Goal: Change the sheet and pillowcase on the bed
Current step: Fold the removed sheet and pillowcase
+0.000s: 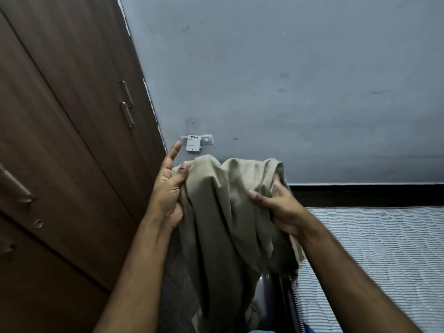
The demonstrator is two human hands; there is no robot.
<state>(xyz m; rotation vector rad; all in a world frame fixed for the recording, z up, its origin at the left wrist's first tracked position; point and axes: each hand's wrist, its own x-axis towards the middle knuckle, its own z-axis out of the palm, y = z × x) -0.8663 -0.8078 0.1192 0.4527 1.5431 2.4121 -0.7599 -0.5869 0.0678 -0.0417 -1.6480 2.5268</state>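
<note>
— Sheet [223, 212] is held bunched in the air, left of the mattress [384, 248]; which hand is nearer the bed?

— Right hand [281, 212]; its fingers are curled into the folds. Left hand [168, 188] is pinching the top edge, forefinger straight. Length is hung downward. Open room lies rightward over the mattress; the wardrobe [60, 140] is close on the left.

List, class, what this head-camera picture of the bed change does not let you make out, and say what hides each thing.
- Olive cloth, head view: sheet or pillowcase unclear; it hangs bunched, its lower end cut off by the frame.
- Mattress: most is cut off by the right edge; no pillow shows.
- Right hand: its fingers are buried in folds.
- Left hand: grips the cloth; some fingers hidden behind it.
</note>
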